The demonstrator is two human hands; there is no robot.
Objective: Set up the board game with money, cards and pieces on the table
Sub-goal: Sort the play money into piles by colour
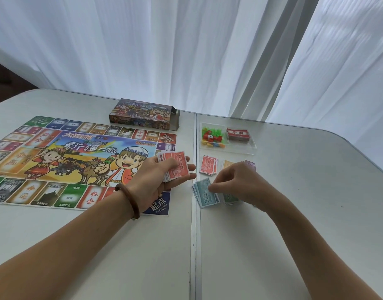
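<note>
The colourful game board lies flat on the left half of the table. Over its right edge, my left hand holds a stack of red 10000 notes, thumb on top. My right hand reaches down over the sorted money, fingertips on the blue note pile. A green pile lies partly under that hand. A red pile, an orange pile and a purple pile lie just beyond. A clear tray holds small coloured pieces and a red card deck.
The open game box stands behind the board near the curtain. A seam splits the table down the middle. White curtains hang close behind the far edge. The table's right corner is rounded.
</note>
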